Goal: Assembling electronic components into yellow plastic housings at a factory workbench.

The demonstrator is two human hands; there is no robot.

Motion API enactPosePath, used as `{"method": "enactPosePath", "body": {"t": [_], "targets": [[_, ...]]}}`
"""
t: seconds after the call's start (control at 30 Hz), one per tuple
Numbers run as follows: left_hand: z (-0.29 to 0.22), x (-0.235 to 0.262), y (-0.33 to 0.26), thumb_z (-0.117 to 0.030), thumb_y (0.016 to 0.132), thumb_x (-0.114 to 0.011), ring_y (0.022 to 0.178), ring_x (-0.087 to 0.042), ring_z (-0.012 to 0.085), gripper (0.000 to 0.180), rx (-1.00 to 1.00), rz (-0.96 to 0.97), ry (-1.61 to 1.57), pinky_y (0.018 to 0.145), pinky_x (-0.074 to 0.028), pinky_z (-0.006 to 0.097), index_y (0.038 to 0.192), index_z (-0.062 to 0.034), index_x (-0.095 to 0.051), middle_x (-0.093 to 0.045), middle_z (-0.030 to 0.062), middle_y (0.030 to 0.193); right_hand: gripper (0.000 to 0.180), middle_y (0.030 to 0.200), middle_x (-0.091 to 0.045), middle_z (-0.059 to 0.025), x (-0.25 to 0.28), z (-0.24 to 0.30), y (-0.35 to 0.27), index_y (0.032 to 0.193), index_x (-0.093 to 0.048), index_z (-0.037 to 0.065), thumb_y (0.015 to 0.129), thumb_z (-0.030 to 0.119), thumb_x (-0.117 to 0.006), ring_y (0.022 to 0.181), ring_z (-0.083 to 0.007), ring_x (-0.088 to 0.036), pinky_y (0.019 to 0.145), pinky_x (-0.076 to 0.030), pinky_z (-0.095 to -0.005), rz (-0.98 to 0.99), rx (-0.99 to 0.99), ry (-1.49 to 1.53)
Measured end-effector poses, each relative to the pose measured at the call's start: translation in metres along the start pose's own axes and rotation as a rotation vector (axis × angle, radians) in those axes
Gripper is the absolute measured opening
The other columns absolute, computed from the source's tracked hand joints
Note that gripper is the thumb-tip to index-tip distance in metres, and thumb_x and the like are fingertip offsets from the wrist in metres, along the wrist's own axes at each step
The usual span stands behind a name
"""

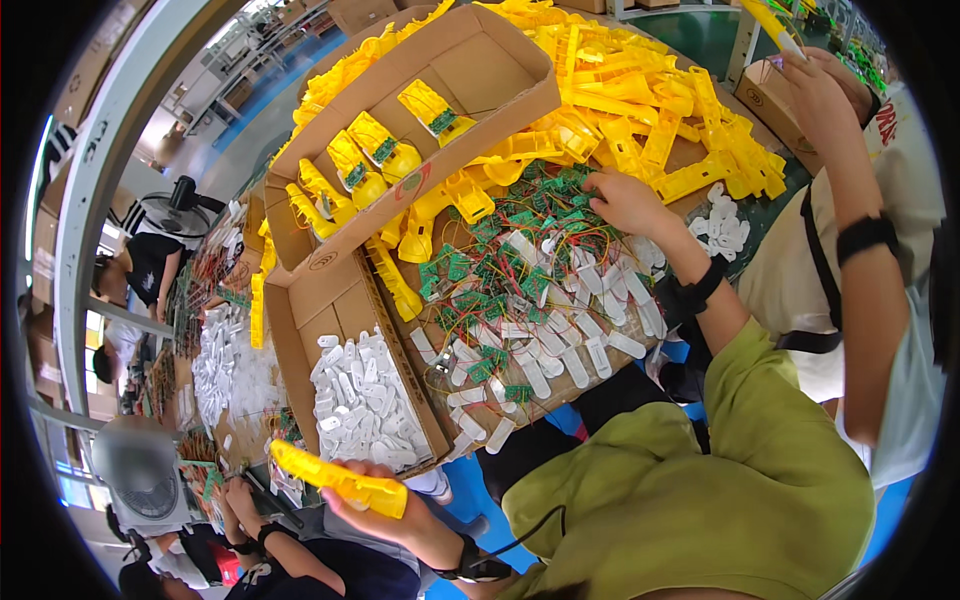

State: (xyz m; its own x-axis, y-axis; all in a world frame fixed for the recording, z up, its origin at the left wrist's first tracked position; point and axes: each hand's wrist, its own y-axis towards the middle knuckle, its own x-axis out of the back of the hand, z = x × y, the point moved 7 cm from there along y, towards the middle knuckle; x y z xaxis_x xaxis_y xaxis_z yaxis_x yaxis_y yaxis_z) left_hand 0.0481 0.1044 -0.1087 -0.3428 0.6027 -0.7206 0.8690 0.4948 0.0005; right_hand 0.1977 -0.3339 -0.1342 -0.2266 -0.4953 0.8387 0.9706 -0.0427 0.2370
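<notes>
Head view: the person in the green top works at a crowded worktop (775, 215) with the two arms spread far apart. The left hand (385, 500) is closed around a long yellow part (340, 482), gripped near one end so that most of it sticks out past the fingers. It hangs low, off the worktop's near edge and just below the flat box of white pieces (365, 400), probably kept out of the way of the clutter.

The right hand (625, 200) reaches out to the far side of the heap of green boards (500, 270) with their thin coloured wires. Its fingers curl down into the tangle. Whether they have pinched a board I cannot tell, as the fingertips are buried.

Loose white pieces (590, 340) lie mixed through the boards on a sheet of cardboard, so both kinds sit in easy reach of that arm. Past them a loose yellow pile (640, 110) spreads over the far end. A second box (480, 70) beside it holds yellow parts laid in a row, each with a green board showing; they look sorted apart from the loose ones. Both wrists wear dark straps, and a cord runs from the left one.

To the right a co-worker in a white top lifts a hand (815, 85) with another yellow piece, well apart from the person's own hands.
</notes>
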Motion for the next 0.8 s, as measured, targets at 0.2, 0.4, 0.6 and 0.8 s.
{"method": "enactPosePath", "body": {"t": [0.2, 0.4, 0.6, 0.8], "targets": [[0.028, -0.022, -0.017, -0.039, 0.082, -0.047, 0.059, -0.047, 0.0091, 0.037, 0.108, 0.045, 0.198, 0.051, -0.037, 0.019, 0.098, -0.0052, -0.046, -0.048, 0.002, 0.071, 0.01, 0.079, -0.054, -0.0136, -0.005, -0.008, 0.007, 0.079, -0.051, 0.004, 0.072, 0.012, -0.051, 0.077, -0.0312, -0.053, 0.064, -0.042, -0.04, 0.009, -0.035, 0.004], [0.035, -0.042, -0.026, -0.05, 0.078, -0.045, 0.054, -0.044, 0.0116, 0.05, 0.108, 0.047, 0.342, 0.046, -0.036, 0.021, 0.1, -0.0054, -0.044, -0.048, 0.0046, 0.069, 0.009, 0.065, -0.055, -0.0159, 0.02, 0.006, 0.001, 0.077, -0.049, 0.006, 0.076, 0.014, -0.046, 0.063, -0.0346, -0.054, 0.055, -0.04, -0.0438, -0.213, -0.001, -0.005], [0.036, -0.027, -0.03, -0.047, 0.078, -0.048, 0.059, -0.048, 0.0129, 0.048, 0.062, 0.253, 0.383, 0.05, -0.04, 0.022, 0.099, -0.005, -0.044, -0.049, 0.0058, 0.069, 0.01, 0.063, -0.055, -0.015, 0.071, 0.045, -0.013, 0.085, -0.044, 0.006, 0.08, 0.014, -0.046, 0.061, -0.0337, -0.055, 0.052, -0.04, -0.0433, -0.567, 0.075, -0.001], [0.031, -0.026, -0.037, -0.041, 0.075, -0.054, 0.058, -0.052, 0.0171, 0.047, 0.052, 0.297, 0.452, 0.053, -0.045, 0.026, 0.099, -0.0025, -0.042, -0.05, 0.0086, 0.071, 0.01, 0.062, -0.055, -0.0134, 0.109, 0.08, -0.023, 0.086, -0.042, 0.006, 0.082, 0.014, -0.047, 0.055, -0.0334, -0.054, 0.049, -0.04, -0.0426, -0.799, 0.154, -0.011]]}}
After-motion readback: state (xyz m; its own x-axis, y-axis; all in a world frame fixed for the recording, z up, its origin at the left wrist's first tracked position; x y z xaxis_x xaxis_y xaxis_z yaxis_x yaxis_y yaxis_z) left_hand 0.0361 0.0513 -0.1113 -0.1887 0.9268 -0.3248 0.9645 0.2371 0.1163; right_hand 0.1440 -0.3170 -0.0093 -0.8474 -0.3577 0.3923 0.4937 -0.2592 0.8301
